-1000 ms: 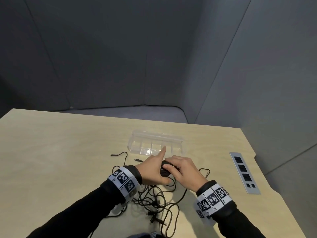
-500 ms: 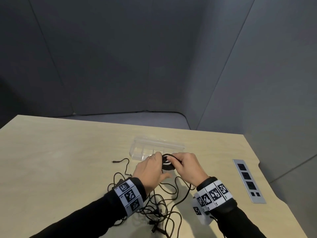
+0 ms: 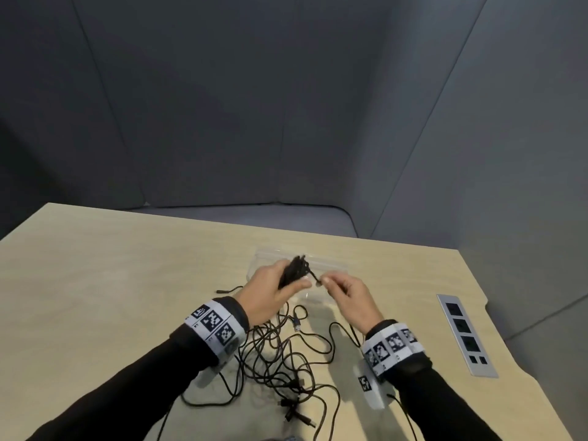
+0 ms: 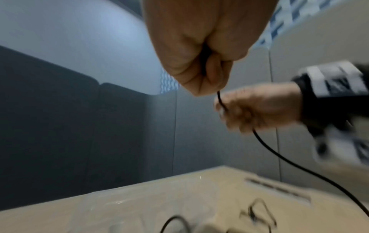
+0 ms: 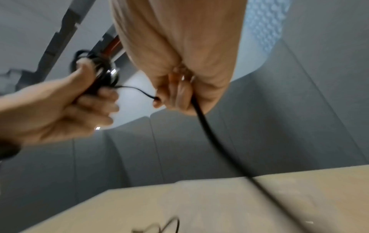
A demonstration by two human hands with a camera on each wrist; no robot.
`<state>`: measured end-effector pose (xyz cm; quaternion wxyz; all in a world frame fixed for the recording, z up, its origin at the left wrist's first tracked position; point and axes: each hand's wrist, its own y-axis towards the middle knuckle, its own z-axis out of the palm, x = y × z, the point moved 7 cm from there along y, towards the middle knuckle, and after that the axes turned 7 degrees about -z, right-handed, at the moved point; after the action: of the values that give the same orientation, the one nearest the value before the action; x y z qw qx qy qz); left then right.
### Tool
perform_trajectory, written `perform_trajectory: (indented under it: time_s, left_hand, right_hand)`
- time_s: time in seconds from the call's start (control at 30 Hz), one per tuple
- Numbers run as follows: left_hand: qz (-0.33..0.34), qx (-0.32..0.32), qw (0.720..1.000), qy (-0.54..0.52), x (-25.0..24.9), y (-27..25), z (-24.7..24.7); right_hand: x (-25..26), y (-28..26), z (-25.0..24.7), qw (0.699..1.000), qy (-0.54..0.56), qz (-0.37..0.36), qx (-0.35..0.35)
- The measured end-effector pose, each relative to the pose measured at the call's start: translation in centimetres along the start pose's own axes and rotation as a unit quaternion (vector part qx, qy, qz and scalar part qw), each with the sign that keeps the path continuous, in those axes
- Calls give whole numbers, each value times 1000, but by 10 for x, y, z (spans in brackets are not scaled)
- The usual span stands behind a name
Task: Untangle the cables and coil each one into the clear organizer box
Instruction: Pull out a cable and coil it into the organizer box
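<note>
Your left hand [image 3: 270, 289] is raised above the table [image 3: 95, 297] with its fingers curled round a black coiled cable bundle [image 3: 294, 270]; the thumb presses across the front of the coil, and the loops stand out above the fist. The right wrist view confirms that grip, with the bundle [image 5: 93, 71] packed between thumb and fingers.

Your right hand [image 3: 346, 296] is held just beside the left, also off the table. Its thumb and forefinger pinch the free run of the same cable, a short strand [image 5: 137, 90] spanning the gap between the two hands. Below the pinch the cable [image 5: 211, 138] passes through the curled fingers and hangs down towards the table.

The clear organizer box [image 3: 331, 267] sits on the table directly beyond your hands, partly hidden by them; its contents cannot be made out from here.

A loose tangle of black cables [image 3: 280, 354] lies on the table between your forearms, with several connector ends showing at its near edge. One separate end [image 3: 227, 290] lies to the left of your left hand.

A grey socket panel [image 3: 464, 334] is set into the table well to the right. Both wrists carry black-and-white marker bands [image 3: 216, 324].
</note>
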<state>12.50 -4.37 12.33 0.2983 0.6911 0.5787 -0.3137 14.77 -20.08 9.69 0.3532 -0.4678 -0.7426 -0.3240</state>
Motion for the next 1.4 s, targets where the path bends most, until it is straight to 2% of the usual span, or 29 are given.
perform_trajectory:
  time_s: [0.07,0.13,0.17,0.27,0.33,0.4,0.47,0.53,0.63,0.73,0.83,0.9,0.97,1.07,1.17,1.27,1.4]
  left_hand:
    - [-53,-53,997,28,9,8,-8]
    - [-93,-50,985,135,20,12,-6]
    - [-103,-34,974,199,26,11,-4]
    - [-66,43,941,329,29,7,17]
    - [-42,68,929,361,27,5,25]
    - [-22,80,929,361,20,6,27]
    - [-12,104,946,305,12,6,29]
    - [8,118,963,241,1,2,28]
    - [66,76,972,212,-11,-1,15]
    - [43,38,988,144,-9,-2,3]
    - [-10,0,990,138,1,4,-4]
    - [-25,-4,978,207,5,8,-3]
    - [-19,12,948,319,5,10,3]
    - [7,45,913,405,8,5,18]
    - [40,81,902,421,8,1,30]
    - [79,101,895,427,-1,-2,39]
    - [79,133,929,336,0,-6,39]
  right_hand:
    - [1,-13,27,996,-78,0,41]
    - [18,-25,40,973,-205,-59,82]
    - [32,-24,41,957,-258,-104,81]
    - [63,-17,21,928,-314,-185,71]
    - [76,-9,12,914,-329,-221,88]
    - [82,-2,9,917,-306,-238,94]
    - [81,10,1,942,-225,-236,72]
    - [73,22,-10,973,-99,-203,37]
    - [42,27,-12,991,49,-126,-14]
    - [10,14,15,996,14,-89,19]
    - [-15,-12,55,991,-51,-29,121]
    - [-18,-32,79,965,-166,-38,201]
    - [-6,-41,85,939,-244,-75,232]
    - [31,-30,64,934,-274,-136,186]
    - [58,-10,31,942,-257,-185,112]
    - [61,7,10,956,-202,-192,91]
    - [39,19,-12,976,-132,-166,47]
